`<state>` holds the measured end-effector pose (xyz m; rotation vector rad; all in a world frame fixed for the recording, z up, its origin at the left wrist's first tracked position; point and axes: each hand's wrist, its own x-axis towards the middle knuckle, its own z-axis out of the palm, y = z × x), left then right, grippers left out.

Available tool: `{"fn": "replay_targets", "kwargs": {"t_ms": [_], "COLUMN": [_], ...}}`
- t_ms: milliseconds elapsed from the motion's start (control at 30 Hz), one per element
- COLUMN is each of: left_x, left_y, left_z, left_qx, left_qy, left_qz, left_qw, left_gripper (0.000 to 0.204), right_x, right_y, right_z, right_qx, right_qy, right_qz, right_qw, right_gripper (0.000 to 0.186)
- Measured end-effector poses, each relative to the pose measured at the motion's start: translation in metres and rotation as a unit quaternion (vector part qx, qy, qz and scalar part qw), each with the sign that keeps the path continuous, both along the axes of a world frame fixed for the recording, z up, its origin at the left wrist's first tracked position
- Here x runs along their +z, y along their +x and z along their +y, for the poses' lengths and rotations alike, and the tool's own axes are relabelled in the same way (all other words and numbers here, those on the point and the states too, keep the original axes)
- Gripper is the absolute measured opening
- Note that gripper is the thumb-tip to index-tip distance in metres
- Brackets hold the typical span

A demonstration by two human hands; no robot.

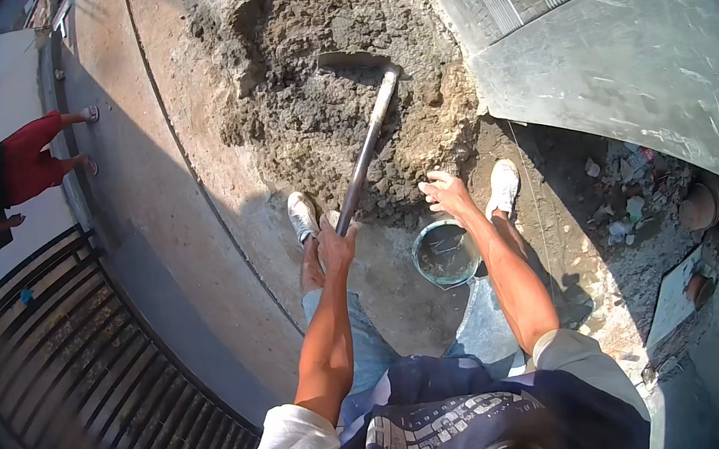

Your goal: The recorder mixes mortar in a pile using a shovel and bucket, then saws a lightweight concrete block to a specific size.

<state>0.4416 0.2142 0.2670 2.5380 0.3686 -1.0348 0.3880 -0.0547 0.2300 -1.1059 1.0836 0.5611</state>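
My left hand (338,246) is closed round the lower end of a long hoe handle. The hoe (364,158) slants up and to the right from my fist, and its blade is sunk in a heap of wet grey mortar (308,121). Off the handle, my right hand (447,195) is held with its fingers apart and nothing in them. Just below that hand, between my legs, stands a round green bucket (418,264) with some grey stuff inside.
My white shoes (504,186) stand at the heap's near edge. A green-grey wall (620,50) rises on the right, with rubble (623,206) and a clay pot (699,206) below it. At left are a dark barred gate (95,372) and a person in red shorts (33,160).
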Motion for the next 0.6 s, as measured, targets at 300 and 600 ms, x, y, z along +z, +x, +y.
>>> {"fn": "replay_targets", "kwargs": {"t_ms": [300, 600], "left_x": [-0.186, -0.128], "left_y": [-0.012, -0.031], "left_z": [0.082, 0.121], "left_qx": [-0.132, -0.028], "left_qy": [-0.078, -0.179], "left_qz": [0.108, 0.105], "left_qw": [0.982, 0.978], "left_gripper": [0.092, 0.078], "right_x": [-0.143, -0.203], "right_y": [-0.124, -0.142], "right_z": [0.067, 0.043], "right_qx": [0.414, 0.706], "right_qy": [-0.442, -0.317], "right_qz": [0.154, 0.107], "right_qw": [0.781, 0.625], "right_gripper": [0.093, 0.047]}}
